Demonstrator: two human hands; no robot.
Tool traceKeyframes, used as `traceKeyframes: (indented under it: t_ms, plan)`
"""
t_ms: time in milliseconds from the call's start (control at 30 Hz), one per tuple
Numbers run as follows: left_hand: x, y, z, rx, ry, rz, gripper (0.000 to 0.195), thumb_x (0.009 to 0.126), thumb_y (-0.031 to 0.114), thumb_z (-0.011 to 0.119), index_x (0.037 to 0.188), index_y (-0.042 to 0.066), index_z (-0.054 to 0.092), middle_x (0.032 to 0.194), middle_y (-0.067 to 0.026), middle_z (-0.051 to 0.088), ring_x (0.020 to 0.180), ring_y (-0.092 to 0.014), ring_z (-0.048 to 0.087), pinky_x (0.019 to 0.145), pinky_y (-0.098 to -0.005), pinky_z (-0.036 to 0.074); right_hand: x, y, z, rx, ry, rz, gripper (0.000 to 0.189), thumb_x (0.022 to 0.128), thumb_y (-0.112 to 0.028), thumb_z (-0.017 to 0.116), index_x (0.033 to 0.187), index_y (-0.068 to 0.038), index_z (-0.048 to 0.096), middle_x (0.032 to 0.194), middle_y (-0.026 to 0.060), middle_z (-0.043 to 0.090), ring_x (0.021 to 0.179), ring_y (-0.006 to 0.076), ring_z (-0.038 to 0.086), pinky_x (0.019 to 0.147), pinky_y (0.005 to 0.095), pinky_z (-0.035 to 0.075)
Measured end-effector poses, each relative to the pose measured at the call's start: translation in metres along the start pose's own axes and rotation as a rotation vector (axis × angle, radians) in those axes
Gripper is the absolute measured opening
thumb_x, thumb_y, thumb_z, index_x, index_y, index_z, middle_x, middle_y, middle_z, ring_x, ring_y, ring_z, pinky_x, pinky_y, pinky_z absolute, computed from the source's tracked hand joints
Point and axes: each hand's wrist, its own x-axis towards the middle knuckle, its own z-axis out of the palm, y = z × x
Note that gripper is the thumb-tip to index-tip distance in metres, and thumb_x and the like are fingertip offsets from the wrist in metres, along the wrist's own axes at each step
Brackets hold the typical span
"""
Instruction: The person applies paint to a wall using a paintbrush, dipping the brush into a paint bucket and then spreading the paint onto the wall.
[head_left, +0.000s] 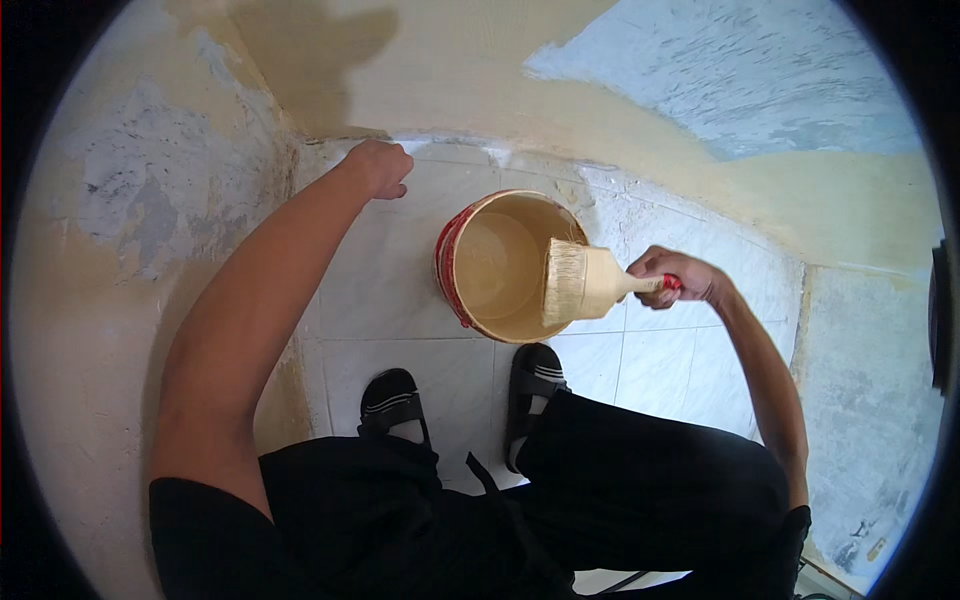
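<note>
My right hand grips the handle of a wide flat paintbrush with a red tip. Its cream-coated bristles point left, over the right side of a round bucket. That bucket has a red outer wall and a cream-smeared rim, with pale cream liquid inside. A few loose bristles stick out at the brush's upper corner. Away to the upper left, my left hand is curled into a fist near the foot of the wall, with nothing visible in it. Whether it touches the wall, I cannot tell.
White floor tiles lie under the bucket. Beige walls with bare grey-white patches rise ahead and on the left. My sandalled feet are just below the bucket. At the right stands another patchy grey surface, with a dark object at the rim.
</note>
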Motion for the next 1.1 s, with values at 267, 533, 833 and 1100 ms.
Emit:
traceKeyframes:
  t_ms: [267, 533, 833, 1100]
  plan:
    - [-0.012, 0.006, -0.013, 0.048, -0.12, -0.133, 0.033, 0.07, 0.029, 0.059, 0.094, 0.006, 0.062, 0.098, -0.0108, 0.061, 0.091, -0.023, 0.059, 0.076, -0.0351, 0.049, 0.009, 0.032, 0.014, 0.272, -0.21, -0.061, 0.039, 0.085, -0.033, 0.037, 0.073, 0.001, 0.052, 0.043, -0.006, 0.027, 0.037, 0.0045, 0.022, 0.036, 0.0201, 0.02]
    - [0.008, -0.022, 0.029, 0.008, -0.251, -0.294, 0.028, 0.067, 0.023, 0.058, 0.087, 0.007, 0.065, 0.091, -0.0106, 0.062, 0.081, -0.022, 0.061, 0.067, -0.0354, 0.05, -0.019, -0.022, 0.026, 0.054, 0.268, -0.405, 0.042, 0.083, -0.036, 0.043, 0.073, 0.004, 0.051, 0.053, 0.0024, 0.042, 0.041, 0.0063, 0.031, 0.036, 0.0205, 0.022]
    - [-0.016, -0.02, 0.016, 0.016, -0.463, -0.545, 0.021, 0.066, 0.022, 0.061, 0.083, 0.011, 0.065, 0.08, -0.001, 0.061, 0.064, -0.015, 0.059, 0.044, -0.0331, 0.046, 0.03, -0.128, 0.088, -1.163, 0.741, -0.875, 0.024, 0.089, -0.02, 0.044, 0.086, 0.004, 0.047, 0.06, 0.0154, 0.049, 0.057, 0.0275, 0.048, 0.054, 0.0352, 0.037]
    - [-0.047, -0.033, 0.049, 0.033, -0.599, -0.749, 0.022, 0.067, 0.021, 0.064, 0.088, 0.014, 0.064, 0.08, 0.0039, 0.059, 0.063, -0.014, 0.056, 0.044, -0.0317, 0.044, 0.119, -0.148, 0.108, -1.408, 0.602, -0.658, 0.021, 0.087, -0.014, 0.041, 0.101, -0.001, 0.034, 0.067, 0.0242, 0.054, 0.068, 0.0403, 0.053, 0.06, 0.0477, 0.041]
